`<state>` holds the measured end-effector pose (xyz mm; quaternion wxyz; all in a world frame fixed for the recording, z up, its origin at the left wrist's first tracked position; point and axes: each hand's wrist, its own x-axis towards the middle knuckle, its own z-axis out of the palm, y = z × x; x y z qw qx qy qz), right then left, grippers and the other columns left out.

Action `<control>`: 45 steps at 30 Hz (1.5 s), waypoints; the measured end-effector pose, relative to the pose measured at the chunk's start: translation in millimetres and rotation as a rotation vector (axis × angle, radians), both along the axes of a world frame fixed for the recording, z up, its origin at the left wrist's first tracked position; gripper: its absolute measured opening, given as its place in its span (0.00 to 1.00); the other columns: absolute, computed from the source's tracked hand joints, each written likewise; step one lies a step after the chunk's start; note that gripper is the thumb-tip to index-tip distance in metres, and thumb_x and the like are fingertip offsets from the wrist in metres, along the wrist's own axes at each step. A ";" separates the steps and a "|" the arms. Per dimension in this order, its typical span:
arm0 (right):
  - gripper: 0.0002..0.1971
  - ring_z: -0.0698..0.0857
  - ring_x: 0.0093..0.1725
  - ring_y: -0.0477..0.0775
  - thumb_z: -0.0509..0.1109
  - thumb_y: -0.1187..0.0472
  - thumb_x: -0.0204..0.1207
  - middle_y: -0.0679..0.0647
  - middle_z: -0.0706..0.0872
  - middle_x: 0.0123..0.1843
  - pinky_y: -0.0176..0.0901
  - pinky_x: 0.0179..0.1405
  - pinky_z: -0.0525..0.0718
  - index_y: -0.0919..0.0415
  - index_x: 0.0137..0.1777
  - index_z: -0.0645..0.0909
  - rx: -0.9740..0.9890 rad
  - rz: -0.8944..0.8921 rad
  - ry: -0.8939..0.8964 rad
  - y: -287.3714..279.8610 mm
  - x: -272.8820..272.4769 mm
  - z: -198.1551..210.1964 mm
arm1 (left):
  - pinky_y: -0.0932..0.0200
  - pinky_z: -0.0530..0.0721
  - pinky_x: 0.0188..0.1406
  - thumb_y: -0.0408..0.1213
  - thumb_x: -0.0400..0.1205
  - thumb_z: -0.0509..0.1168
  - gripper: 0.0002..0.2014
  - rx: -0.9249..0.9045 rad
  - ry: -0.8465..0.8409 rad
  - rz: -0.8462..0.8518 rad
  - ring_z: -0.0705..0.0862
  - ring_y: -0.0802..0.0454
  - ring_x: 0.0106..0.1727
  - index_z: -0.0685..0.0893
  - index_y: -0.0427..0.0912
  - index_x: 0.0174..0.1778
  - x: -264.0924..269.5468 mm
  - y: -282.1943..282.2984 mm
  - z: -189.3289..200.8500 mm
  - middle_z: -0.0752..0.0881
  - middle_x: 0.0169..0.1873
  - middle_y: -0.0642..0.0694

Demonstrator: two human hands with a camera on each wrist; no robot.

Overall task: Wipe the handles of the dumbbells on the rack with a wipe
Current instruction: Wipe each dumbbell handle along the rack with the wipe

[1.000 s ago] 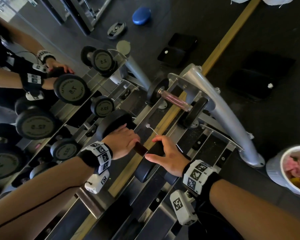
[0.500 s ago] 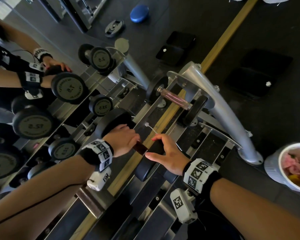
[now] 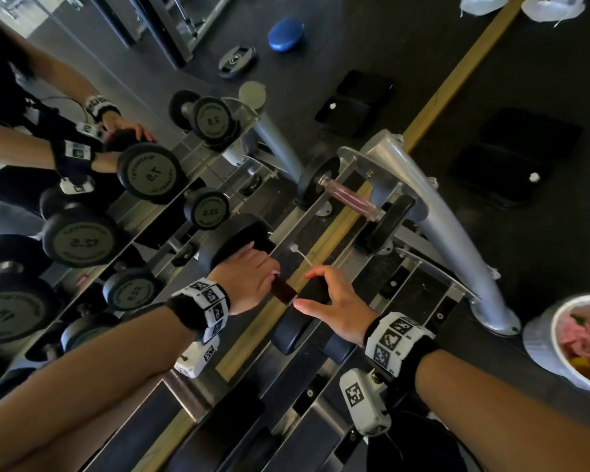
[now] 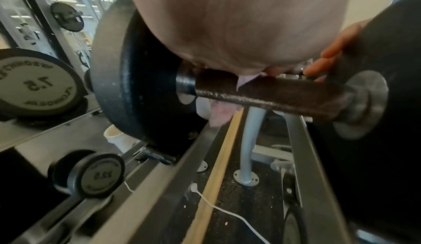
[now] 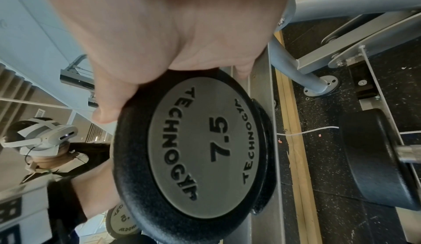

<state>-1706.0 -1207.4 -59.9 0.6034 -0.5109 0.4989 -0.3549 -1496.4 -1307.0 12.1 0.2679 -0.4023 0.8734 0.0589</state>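
Observation:
A black 7.5 dumbbell (image 3: 235,240) lies across the rack rails (image 3: 324,240). My left hand (image 3: 249,277) grips the far end of its dark handle (image 3: 283,291), with a pale wipe (image 4: 218,111) showing under the handle (image 4: 273,98). My right hand (image 3: 331,304) curls over the near weight head (image 3: 293,327), thumb and fingers around its rim. In the right wrist view the palm (image 5: 159,32) sits on top of the grey end plate (image 5: 196,154). Most of the wipe is hidden inside the left hand.
Another small dumbbell with a pinkish handle (image 3: 351,197) sits further right on the rack, beside the silver upright (image 3: 450,219). A mirror (image 3: 82,199) on the left reflects more dumbbells. A white bucket (image 3: 539,338) holding pink wipes stands on the floor at the right.
Both hands stay where they were on the dumbbell; only the head view has shifted slightly.

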 end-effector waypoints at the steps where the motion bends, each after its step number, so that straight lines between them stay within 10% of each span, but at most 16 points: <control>1: 0.26 0.74 0.64 0.45 0.78 0.44 0.73 0.46 0.72 0.63 0.42 0.65 0.76 0.44 0.65 0.71 0.005 0.002 0.000 -0.4 0.1 -0.8 | 0.50 0.45 0.85 0.48 0.89 0.42 0.19 -0.013 -0.009 0.025 0.73 0.53 0.73 0.75 0.55 0.67 -1.8 0.8 -0.7 0.79 0.64 0.55; 13: 0.24 0.75 0.61 0.38 0.78 0.47 0.74 0.48 0.71 0.65 0.24 0.49 0.75 0.44 0.65 0.71 0.042 0.049 0.013 -3.9 -2.5 7.3 | 0.58 0.37 0.85 0.42 0.92 0.45 0.22 0.118 0.300 0.197 0.57 0.59 0.84 0.67 0.52 0.83 -9.4 64.4 22.5 0.67 0.82 0.54; 21: 0.23 0.75 0.62 0.44 0.77 0.48 0.76 0.49 0.73 0.64 0.23 0.52 0.71 0.48 0.66 0.72 0.020 0.053 0.051 -2.8 -2.9 12.5 | 0.51 0.76 0.73 0.48 0.88 0.60 0.15 0.063 1.407 1.345 0.86 0.59 0.64 0.87 0.49 0.64 -1.2 100.8 17.6 0.90 0.58 0.54; 26: 0.24 0.76 0.63 0.47 0.77 0.49 0.76 0.51 0.73 0.64 0.33 0.61 0.74 0.50 0.67 0.72 0.031 0.049 0.045 -3.2 -3.0 14.2 | 0.61 0.82 0.63 0.47 0.85 0.67 0.08 -0.127 1.398 1.564 0.88 0.70 0.51 0.90 0.66 0.48 -11.9 103.5 -14.1 0.92 0.49 0.62; 30: 0.25 0.76 0.65 0.49 0.77 0.50 0.76 0.52 0.73 0.66 0.36 0.64 0.74 0.51 0.68 0.72 0.025 0.042 0.056 -2.1 -2.6 16.5 | 0.50 0.82 0.68 0.50 0.82 0.68 0.10 -0.150 1.335 1.643 0.88 0.52 0.57 0.90 0.61 0.58 -27.7 92.0 -24.8 0.92 0.50 0.54; 38: 0.22 0.78 0.67 0.55 0.77 0.53 0.77 0.56 0.73 0.68 0.51 0.70 0.79 0.49 0.67 0.71 0.083 0.042 0.043 -1.0 -2.3 23.6 | 0.50 0.86 0.62 0.38 0.79 0.74 0.14 0.005 1.285 1.727 0.90 0.51 0.49 0.90 0.61 0.56 -44.9 95.9 -26.6 0.92 0.48 0.50; 42: 0.21 0.78 0.67 0.57 0.76 0.53 0.77 0.58 0.74 0.69 0.54 0.71 0.79 0.47 0.65 0.71 0.083 0.053 0.067 -0.7 -2.2 26.2 | 0.50 0.85 0.64 0.57 0.75 0.75 0.14 0.143 1.221 1.624 0.90 0.52 0.51 0.92 0.59 0.55 -37.8 104.6 -21.8 0.93 0.45 0.51; 45: 0.22 0.79 0.68 0.59 0.76 0.53 0.78 0.60 0.75 0.69 0.57 0.71 0.79 0.48 0.67 0.71 0.110 0.044 0.072 0.3 -1.4 30.7 | 0.50 0.84 0.66 0.49 0.76 0.76 0.12 0.145 1.234 1.643 0.90 0.54 0.53 0.92 0.58 0.55 -26.2 100.0 -17.5 0.93 0.47 0.53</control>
